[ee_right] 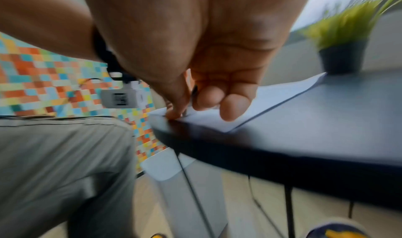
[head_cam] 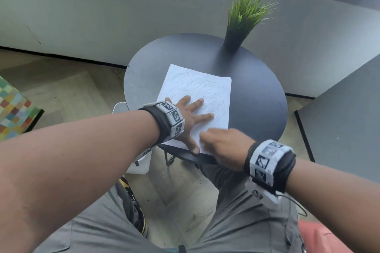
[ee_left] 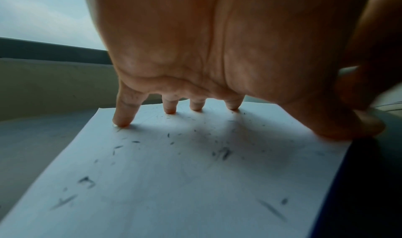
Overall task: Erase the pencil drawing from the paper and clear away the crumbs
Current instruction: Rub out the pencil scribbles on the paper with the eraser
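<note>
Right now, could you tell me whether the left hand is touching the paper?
Touching. The left wrist view shows the left hand with its fingertips planted on the paper.

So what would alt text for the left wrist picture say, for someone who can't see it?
A left hand presses spread fingertips onto a white sheet of paper scattered with dark eraser crumbs, on a dark table.
</note>
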`<act>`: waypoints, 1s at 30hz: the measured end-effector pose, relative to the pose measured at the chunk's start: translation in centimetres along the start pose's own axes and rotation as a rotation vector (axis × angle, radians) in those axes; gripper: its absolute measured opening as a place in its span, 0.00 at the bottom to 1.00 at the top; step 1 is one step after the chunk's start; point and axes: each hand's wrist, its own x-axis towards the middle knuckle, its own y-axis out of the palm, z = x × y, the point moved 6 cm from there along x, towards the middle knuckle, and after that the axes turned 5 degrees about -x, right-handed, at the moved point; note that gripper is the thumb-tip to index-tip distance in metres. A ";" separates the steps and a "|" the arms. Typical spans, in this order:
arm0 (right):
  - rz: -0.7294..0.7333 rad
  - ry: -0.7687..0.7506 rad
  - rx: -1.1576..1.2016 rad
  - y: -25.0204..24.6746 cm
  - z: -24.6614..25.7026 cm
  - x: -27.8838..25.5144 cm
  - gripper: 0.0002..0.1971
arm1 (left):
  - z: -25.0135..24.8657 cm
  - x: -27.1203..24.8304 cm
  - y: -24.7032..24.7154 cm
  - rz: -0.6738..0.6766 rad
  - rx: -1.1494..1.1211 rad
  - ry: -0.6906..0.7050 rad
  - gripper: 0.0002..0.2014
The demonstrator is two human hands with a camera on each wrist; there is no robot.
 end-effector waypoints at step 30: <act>-0.024 0.110 0.099 0.5 -3.3 -1.1 0.05 | -1.4 0.3 -1.0 0.066 0.051 -0.022 0.61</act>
